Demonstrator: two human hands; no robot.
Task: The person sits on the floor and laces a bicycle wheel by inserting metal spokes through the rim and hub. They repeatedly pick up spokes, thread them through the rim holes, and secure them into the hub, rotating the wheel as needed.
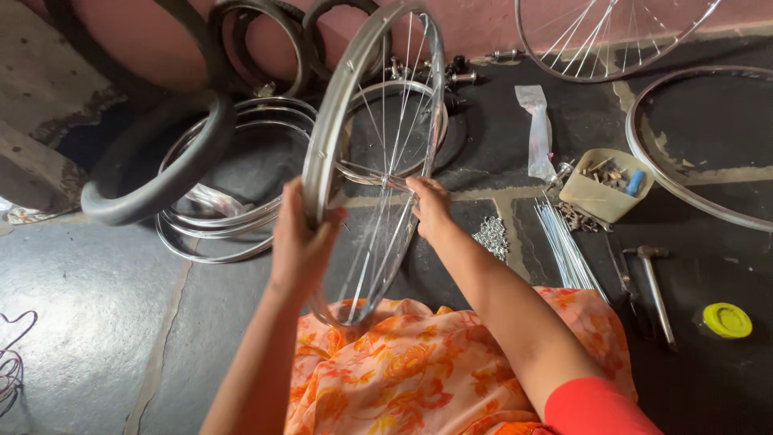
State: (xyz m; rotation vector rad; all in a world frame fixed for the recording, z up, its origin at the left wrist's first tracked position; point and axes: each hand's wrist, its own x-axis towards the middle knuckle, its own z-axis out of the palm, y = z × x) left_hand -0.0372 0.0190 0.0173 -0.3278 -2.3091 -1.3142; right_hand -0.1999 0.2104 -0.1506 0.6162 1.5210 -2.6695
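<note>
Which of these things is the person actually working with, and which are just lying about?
In hand:
left hand gripping the upright silver spoked wheel rim
right hand at its spokes

Lying about:
black rubber tyre
loose steel spokes bundle
beige parts tub
metal hammer
yellow round lid

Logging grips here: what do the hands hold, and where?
A spoked bicycle wheel: left hand grips its metal rim, right hand holds near the hub.

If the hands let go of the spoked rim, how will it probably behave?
The rim stands on edge, steadied by the left hand, so it would probably tip or roll. Its thin spokes, near the right hand, suggest it is light for its size. The shiny metal may be slippery.
</note>
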